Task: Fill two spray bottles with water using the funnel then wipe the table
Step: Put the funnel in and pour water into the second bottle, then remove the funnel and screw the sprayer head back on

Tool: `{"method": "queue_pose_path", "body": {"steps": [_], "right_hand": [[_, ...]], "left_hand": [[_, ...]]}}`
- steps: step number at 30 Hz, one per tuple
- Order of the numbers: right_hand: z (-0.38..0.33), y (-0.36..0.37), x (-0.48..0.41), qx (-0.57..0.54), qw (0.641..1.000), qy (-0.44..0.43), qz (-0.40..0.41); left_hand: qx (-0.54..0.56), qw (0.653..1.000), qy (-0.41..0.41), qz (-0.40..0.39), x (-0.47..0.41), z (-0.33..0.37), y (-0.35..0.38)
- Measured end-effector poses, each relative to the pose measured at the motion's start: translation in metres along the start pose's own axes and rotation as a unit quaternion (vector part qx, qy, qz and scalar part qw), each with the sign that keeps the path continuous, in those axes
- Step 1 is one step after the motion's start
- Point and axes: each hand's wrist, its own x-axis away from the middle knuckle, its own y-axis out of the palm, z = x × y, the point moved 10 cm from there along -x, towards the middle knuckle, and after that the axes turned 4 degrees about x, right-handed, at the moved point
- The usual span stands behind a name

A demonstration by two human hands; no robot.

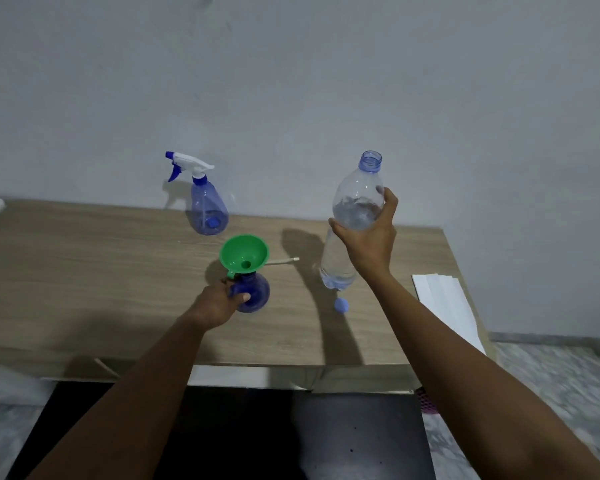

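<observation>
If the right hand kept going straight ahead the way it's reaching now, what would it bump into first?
The right hand already grips the water bottle and points toward the wall behind the table. Nothing else seems to lie ahead, so probably the wall, though depth is hard to judge.

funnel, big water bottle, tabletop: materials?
Funnel: opaque green, smooth and slightly glossy, looks like moulded plastic.
Water bottle: clear, blue-tinted, thin-walled; the water shows through, so likely PET-type plastic.
Tabletop: matte pale wood-grain; could be laminate or veneer, can't tell.

Two spray bottles [209,206] [252,291], one funnel [244,252].
</observation>
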Motion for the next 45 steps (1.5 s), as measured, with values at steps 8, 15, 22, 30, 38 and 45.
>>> {"method": "queue_pose_path", "body": {"steps": [8, 15, 22, 30, 38, 45], "right_hand": [[0.025, -0.001, 0.011, 0.019, 0.996, 0.003, -0.083], [0.055, -0.017, 0.070, 0.061, 0.994, 0.076, 0.058], [0.037, 0.087, 0.119, -0.051, 0.955, 0.047, -0.288], [0.022, 0.118, 0.128, -0.103, 0.921, 0.069, -0.370], [0.005, 0.121, 0.114, -0.175, 0.918, 0.096, -0.342], [0.003, 0.092, 0.062, -0.094, 0.953, 0.051, -0.283]], "left_hand": [[0.009, 1.000, 0.007, -0.004, 0.001, 0.001, 0.004], [0.046, 0.999, 0.013, -0.009, 0.002, -0.002, 0.006], [0.056, 0.995, 0.039, -0.077, -0.008, -0.035, 0.036], [0.056, 0.992, 0.063, -0.096, 0.018, -0.012, 0.039], [0.072, 0.989, 0.095, -0.087, 0.017, -0.006, 0.036], [0.092, 0.989, 0.093, -0.061, 0.006, -0.014, 0.023]]}}
